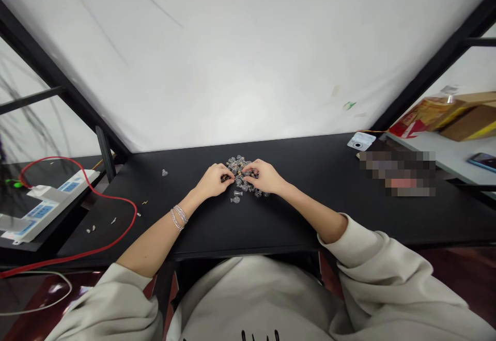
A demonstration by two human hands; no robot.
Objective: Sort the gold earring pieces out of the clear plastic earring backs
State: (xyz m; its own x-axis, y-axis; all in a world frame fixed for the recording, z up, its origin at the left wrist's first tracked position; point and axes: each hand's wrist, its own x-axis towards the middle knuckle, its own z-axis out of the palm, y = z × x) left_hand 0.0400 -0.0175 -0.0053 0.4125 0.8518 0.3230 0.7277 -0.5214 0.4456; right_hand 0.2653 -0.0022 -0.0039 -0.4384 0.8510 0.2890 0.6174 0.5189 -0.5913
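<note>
Our sweatshirt point(256, 299) fills six o'clock. At twelve on the black desk point(318, 186), our left hand point(212, 181) and right hand point(263, 175) close together over a heap of glass bottles point(238, 168); we cannot tell if either grips one.

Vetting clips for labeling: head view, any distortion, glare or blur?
Head view: wide-angle distortion slants the black frame post; white backdrop bright but without hard glare; a pixelated patch hides part of the black desk at right; the small glass bottles lack fine detail.

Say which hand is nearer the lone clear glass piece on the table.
Left: the left hand lies right of the lone glass piece; the right hand lies farther right.
</note>
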